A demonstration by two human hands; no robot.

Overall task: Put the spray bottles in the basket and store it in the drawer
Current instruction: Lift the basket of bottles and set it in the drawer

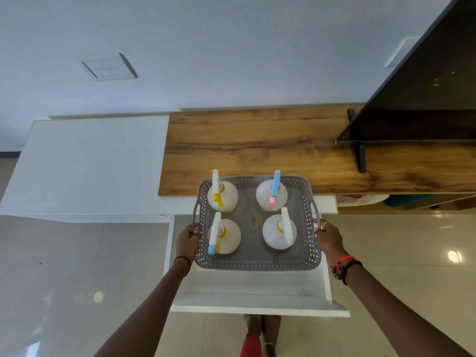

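The left hand (pixel 186 238) has its fingers curled round the handle on one side of the grey basket (pixel 257 265), and the right hand (pixel 328 239) grips the handle opposite, so the basket is level between them. Four spray bottles (pixel 222 199) stand upright inside it, two by two, none touching. The basket is over the pulled-out white drawer (pixel 257 300); whether it rests on the drawer floor I cannot tell. Beyond runs a wooden top (pixel 257 145), with a dark television (pixel 425 86) at the right.
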